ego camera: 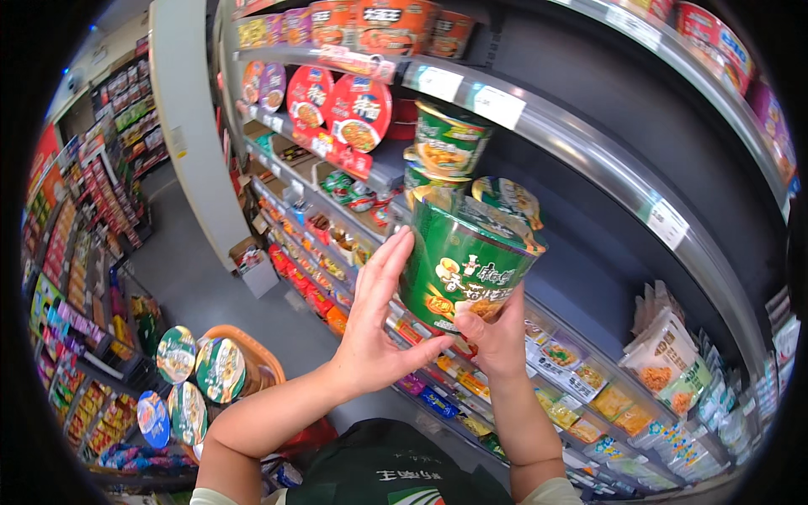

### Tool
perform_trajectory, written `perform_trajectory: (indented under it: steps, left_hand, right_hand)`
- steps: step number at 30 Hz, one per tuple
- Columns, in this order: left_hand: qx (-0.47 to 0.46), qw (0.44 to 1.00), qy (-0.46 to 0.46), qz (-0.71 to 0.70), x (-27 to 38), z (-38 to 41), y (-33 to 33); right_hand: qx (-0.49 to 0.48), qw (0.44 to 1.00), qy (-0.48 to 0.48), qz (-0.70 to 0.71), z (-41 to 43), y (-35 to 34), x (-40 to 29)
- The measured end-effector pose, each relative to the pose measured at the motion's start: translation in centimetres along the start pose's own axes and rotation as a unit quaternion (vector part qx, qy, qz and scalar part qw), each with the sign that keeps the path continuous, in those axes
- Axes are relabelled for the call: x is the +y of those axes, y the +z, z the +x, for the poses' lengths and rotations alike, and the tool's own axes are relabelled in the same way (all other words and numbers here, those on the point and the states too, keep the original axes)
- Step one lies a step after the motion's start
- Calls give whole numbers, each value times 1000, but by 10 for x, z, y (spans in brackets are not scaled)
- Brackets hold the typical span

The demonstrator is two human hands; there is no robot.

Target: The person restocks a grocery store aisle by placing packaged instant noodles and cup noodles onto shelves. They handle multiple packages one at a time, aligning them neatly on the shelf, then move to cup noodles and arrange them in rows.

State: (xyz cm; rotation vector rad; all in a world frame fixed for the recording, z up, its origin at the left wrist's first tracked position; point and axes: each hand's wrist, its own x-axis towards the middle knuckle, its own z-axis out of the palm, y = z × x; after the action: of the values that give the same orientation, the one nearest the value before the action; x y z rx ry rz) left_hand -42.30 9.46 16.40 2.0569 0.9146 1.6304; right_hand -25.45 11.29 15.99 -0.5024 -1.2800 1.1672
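Observation:
A green instant noodle cup [470, 265] is held up in front of the shelf, its lid tilted up and to the right. My right hand [495, 328] grips its lower right side, the thumb on the front. My left hand [382, 322] is spread along the cup's left side, thumb pointing right under its base; whether the fingers press on it is hard to tell. Just behind stand more green noodle cups [451, 139], some stacked, and another one [508, 196] with its lid facing me.
Red noodle bowls [360, 113] stand left on the shelf, under a metal shelf edge [568, 145] with price tags. Snack bags [663, 366] are at the right. An orange basket [268, 353] with several noodle cups is at lower left, and a white carton [259, 278] stands on the floor.

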Motion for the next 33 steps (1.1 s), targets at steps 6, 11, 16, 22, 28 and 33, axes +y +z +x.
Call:
perform_trajectory:
  steps: [6, 11, 16, 22, 28, 33]
  left_hand:
    - [-74, 996, 46, -28, -4, 28, 36]
    - [-103, 992, 74, -3, -13, 48, 53]
    - [-103, 994, 38, 28, -34, 68, 69]
    - [-95, 994, 28, 52, -58, 90, 84]
    - [-102, 992, 18, 67, -74, 102, 91]
    - [-110, 991, 10, 73, -84, 101, 92]
  right_hand:
    - [73, 985, -127, -95, 13, -41, -14]
    - [109, 956, -205, -179, 35, -70, -9]
    - [173, 935, -226, -210, 67, -81, 0]
    - [263, 877, -256, -311, 114, -82, 16]
    - [299, 847, -194, -394, 127, -85, 27]
    - [288, 851, -196, -392, 130, -99, 39]
